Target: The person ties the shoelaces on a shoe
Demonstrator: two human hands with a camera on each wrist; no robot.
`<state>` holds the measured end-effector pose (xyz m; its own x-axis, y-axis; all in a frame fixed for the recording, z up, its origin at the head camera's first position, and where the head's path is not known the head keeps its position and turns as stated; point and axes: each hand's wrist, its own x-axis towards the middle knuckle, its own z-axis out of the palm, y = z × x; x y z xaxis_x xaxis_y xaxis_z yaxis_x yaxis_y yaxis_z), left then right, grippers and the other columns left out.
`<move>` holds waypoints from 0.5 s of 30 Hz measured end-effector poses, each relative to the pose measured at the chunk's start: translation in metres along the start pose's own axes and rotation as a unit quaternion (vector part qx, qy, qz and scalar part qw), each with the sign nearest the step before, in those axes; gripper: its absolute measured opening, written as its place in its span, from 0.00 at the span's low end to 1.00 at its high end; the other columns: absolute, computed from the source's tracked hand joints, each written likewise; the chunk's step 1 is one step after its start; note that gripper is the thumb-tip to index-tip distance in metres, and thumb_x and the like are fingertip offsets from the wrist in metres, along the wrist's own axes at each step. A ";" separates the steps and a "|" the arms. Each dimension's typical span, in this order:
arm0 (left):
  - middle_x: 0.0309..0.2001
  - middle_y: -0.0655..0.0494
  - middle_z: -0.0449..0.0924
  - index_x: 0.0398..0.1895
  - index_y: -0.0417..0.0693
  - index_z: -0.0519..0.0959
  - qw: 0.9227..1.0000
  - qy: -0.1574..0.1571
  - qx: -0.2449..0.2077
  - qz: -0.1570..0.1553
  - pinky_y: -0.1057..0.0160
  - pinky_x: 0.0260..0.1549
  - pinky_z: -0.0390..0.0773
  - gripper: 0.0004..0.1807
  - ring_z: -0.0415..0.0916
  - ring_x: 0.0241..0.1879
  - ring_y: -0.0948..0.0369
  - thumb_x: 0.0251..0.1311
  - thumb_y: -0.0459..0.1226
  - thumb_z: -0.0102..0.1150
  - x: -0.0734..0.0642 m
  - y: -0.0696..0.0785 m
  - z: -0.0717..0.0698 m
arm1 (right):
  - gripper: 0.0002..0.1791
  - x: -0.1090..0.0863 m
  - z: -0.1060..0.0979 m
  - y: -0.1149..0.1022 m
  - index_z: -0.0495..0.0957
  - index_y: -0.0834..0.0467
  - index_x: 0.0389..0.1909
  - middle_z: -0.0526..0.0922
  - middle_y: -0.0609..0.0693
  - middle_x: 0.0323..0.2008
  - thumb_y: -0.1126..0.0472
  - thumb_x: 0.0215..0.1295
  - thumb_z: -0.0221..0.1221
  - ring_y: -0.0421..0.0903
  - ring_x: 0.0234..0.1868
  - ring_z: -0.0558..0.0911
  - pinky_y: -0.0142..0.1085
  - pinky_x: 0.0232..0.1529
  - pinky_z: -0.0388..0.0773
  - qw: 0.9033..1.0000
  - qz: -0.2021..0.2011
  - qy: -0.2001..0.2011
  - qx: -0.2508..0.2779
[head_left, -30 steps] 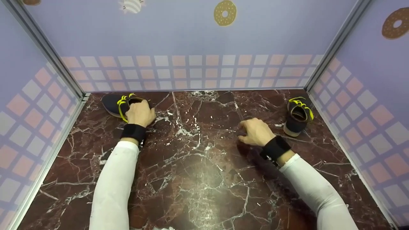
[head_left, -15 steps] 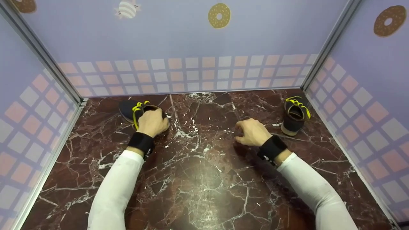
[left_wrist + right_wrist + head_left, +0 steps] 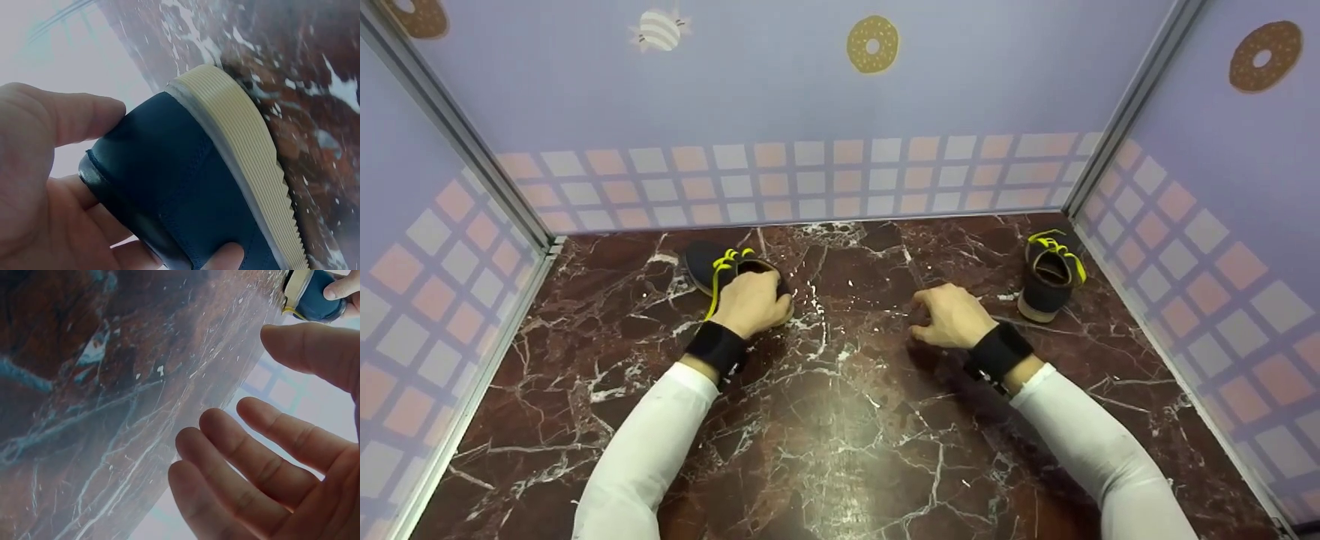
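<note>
My left hand (image 3: 751, 303) grips the heel of a dark navy shoe (image 3: 705, 264) with yellow laces, its toe toward the back left. In the left wrist view the thumb presses the back of the shoe's heel (image 3: 169, 140), several fingers reach inside the collar, and the ribbed cream sole (image 3: 236, 124) lies close to the marble surface. My right hand (image 3: 956, 315) hovers over the marble with relaxed, slightly bent fingers and nothing between them. Right of it stands a matching shoe (image 3: 1046, 289), toe toward the back wall, apart from the hand.
A dark red marble tabletop (image 3: 840, 420) with white veins spreads beneath both hands. Purple panels with pink and white checks enclose it: a back wall (image 3: 780, 105), a left wall (image 3: 420, 300) and a right wall (image 3: 1222, 247). Small pale flecks lie near the middle.
My left hand has moved the held shoe rightward, from near the back left corner toward the middle. My right hand and the other shoe stay nearly still; the view shifts slightly.
</note>
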<state>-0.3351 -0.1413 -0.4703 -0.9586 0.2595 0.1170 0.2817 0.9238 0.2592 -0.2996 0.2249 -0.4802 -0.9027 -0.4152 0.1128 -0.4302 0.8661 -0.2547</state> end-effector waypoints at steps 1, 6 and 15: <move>0.51 0.29 0.90 0.47 0.39 0.85 1.000 0.003 -0.001 0.002 0.30 0.47 0.89 0.18 0.90 0.51 0.31 0.72 0.46 0.59 -0.001 0.002 0.001 | 0.23 0.000 0.000 0.000 0.90 0.61 0.52 0.95 0.57 0.38 0.52 0.60 0.76 0.60 0.39 0.92 0.59 0.44 0.90 1.000 -0.004 0.002 0.004; 0.45 0.30 0.91 0.43 0.39 0.84 1.000 0.021 -0.006 0.021 0.30 0.45 0.89 0.15 0.90 0.47 0.31 0.71 0.44 0.61 -0.004 0.008 0.004 | 0.22 0.002 0.003 0.001 0.91 0.62 0.51 0.96 0.57 0.37 0.52 0.62 0.76 0.56 0.36 0.91 0.56 0.45 0.90 0.999 -0.017 0.006 0.037; 0.43 0.33 0.91 0.38 0.42 0.82 0.998 0.037 -0.005 0.054 0.32 0.42 0.89 0.14 0.90 0.44 0.33 0.70 0.45 0.64 -0.011 0.020 0.011 | 0.22 0.006 0.008 -0.003 0.90 0.65 0.51 0.96 0.60 0.39 0.53 0.63 0.75 0.56 0.38 0.93 0.54 0.47 0.91 0.996 -0.029 0.016 0.079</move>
<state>-0.3192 -0.1228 -0.4766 -0.9167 0.3363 0.2157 0.3847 0.8886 0.2497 -0.3032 0.2176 -0.4866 -0.8777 -0.4513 0.1614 -0.4766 0.7860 -0.3939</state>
